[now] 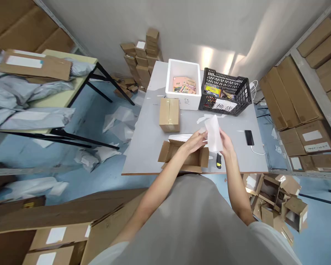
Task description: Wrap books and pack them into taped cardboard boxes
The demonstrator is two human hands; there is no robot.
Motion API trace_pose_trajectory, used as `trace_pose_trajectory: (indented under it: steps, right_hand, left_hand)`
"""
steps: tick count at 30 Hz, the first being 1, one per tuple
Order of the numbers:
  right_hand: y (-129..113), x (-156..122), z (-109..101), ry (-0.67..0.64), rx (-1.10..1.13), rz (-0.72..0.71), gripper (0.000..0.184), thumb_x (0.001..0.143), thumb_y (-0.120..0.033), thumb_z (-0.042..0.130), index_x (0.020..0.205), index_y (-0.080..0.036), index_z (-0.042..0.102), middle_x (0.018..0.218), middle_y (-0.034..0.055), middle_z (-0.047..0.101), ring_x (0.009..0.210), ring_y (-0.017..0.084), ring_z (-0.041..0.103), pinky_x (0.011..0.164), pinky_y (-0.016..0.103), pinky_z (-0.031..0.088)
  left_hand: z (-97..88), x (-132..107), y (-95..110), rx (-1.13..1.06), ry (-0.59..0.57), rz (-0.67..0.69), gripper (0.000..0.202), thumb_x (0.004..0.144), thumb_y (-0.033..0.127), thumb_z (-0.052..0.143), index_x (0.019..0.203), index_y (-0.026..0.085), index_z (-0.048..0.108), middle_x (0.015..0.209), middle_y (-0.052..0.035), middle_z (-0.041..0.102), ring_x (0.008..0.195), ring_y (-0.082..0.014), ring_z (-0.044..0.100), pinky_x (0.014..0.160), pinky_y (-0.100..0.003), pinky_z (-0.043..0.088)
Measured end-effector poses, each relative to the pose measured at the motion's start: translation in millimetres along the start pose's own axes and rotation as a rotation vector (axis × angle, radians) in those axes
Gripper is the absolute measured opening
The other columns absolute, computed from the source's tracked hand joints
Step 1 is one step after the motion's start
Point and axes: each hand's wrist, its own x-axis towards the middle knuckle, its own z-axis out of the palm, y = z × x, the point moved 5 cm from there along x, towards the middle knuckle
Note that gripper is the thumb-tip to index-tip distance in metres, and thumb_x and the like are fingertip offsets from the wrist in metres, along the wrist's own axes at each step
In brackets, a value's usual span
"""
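A white packet that looks wrapped in thin foam or paper (213, 133) is held upright between my two hands above the table's front part. My right hand (225, 143) grips its right side, with the thumb partly hidden behind it. From the left, the bent fingers of my left hand (195, 142) pinch at its edge. An open cardboard box (191, 157), flaps spread, lies just below my left hand and forearm. A black and yellow box cutter (219, 161) rests on the table under the packet. What is inside the wrapping is hidden.
On the grey table (140, 147) are a taped carton (169, 115), a white foam bin (182, 102) with packaged goods, a black plastic crate (242, 96) and a phone (248, 137) on a cable. Cartons stand at both sides; a second table (84, 62) holds grey parcels.
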Motion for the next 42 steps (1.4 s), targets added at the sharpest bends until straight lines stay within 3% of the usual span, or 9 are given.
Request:
trace_pose_trajectory:
  steps: [4,10,14,17,21,24,28,36,42]
  right_hand:
    - [14,2,23,-0.017,-0.147,-0.021,0.055,0.075,-0.072,0.092,0.098,-0.022,0.08,0.096,0.0068,0.085,0.094,0.028,0.078,0.086,0.038,0.065]
    - [26,8,-1,0.222,-0.294,-0.155,0.076,0.077,-0.08,0.085,0.127,-0.024,0.076,0.15,0.015,0.075,0.146,0.033,0.064,0.13,0.052,0.047]
    - [60,-5,24,-0.072,-0.122,0.138,0.097,0.083,-0.099,0.067,0.157,-0.036,0.063,0.171,0.0082,0.061,0.164,0.032,0.05,0.132,0.061,0.046]
    - [67,-26,60,-0.269,0.066,0.166,0.099,0.09,-0.104,0.051,0.163,-0.038,0.059,0.167,0.0079,0.065,0.157,0.036,0.059,0.122,0.062,0.057]
    - [53,-42,76,-0.089,-0.074,-0.097,0.103,0.091,-0.085,0.075,0.176,-0.038,0.04,0.174,0.009,0.056,0.159,0.035,0.057,0.13,0.059,0.051]
    - [44,-56,75,-0.003,-0.423,-0.356,0.101,0.09,-0.068,0.086,0.174,-0.031,0.044,0.168,0.0142,0.059,0.158,0.033,0.054,0.137,0.057,0.041]
    - [64,-75,65,-0.179,-0.754,-0.465,0.054,0.105,-0.049,0.073,0.154,-0.029,0.066,0.135,0.0121,0.075,0.132,0.031,0.071,0.125,0.051,0.054]
    - [140,-49,70,-0.443,-1.423,-0.066,0.043,0.114,-0.027,0.051,0.152,-0.02,0.07,0.144,0.018,0.076,0.127,0.033,0.076,0.11,0.044,0.06]
    - [181,10,102,-0.391,-1.62,0.258,0.038,0.108,-0.008,0.051,0.131,-0.008,0.081,0.137,0.0286,0.08,0.135,0.033,0.075,0.119,0.043,0.051]
  left_hand:
    - [-28.1,-12,15,0.071,0.253,0.117,0.058,0.07,0.055,0.106,0.104,0.019,0.077,0.101,-0.0045,0.081,0.092,-0.0186,0.075,0.087,-0.03,0.06]
    - [-77.3,-38,49,-0.072,0.397,0.203,0.044,0.077,0.034,0.099,0.111,0.019,0.075,0.11,-0.0081,0.084,0.099,-0.0214,0.079,0.088,-0.032,0.065]
    - [-99.9,-52,69,-0.001,0.463,0.236,0.042,0.075,0.029,0.094,0.112,0.019,0.074,0.112,-0.0075,0.084,0.098,-0.0208,0.079,0.087,-0.032,0.067]
    - [-105.9,-62,81,0.247,0.531,0.314,0.039,0.078,0.033,0.089,0.112,0.02,0.073,0.112,-0.0051,0.082,0.097,-0.0217,0.078,0.083,-0.032,0.067]
    - [-91.8,-87,88,0.902,0.528,0.44,0.015,0.091,0.027,0.072,0.104,0.021,0.077,0.116,-0.006,0.082,0.104,-0.0239,0.076,0.088,-0.032,0.063]
    - [-78.7,-111,74,1.292,0.345,0.435,0.024,0.095,0.016,0.06,0.106,0.023,0.081,0.126,-0.0069,0.083,0.112,-0.024,0.076,0.094,-0.031,0.056]
    - [-91.5,-136,42,1.399,0.182,0.258,0.03,0.093,0.011,0.056,0.104,0.023,0.082,0.11,-0.0056,0.083,0.095,-0.0212,0.075,0.084,-0.029,0.052]
    - [-130.3,-116,-14,1.7,0.145,-0.238,0.039,0.101,0.011,0.054,0.124,0.023,0.083,0.124,-0.0127,0.082,0.113,-0.0328,0.077,0.094,-0.039,0.058]
    - [-125.5,-88,-40,1.892,0.148,-0.269,0.055,0.104,0.012,0.053,0.157,0.016,0.067,0.155,-0.0213,0.067,0.141,-0.036,0.063,0.117,-0.048,0.056]
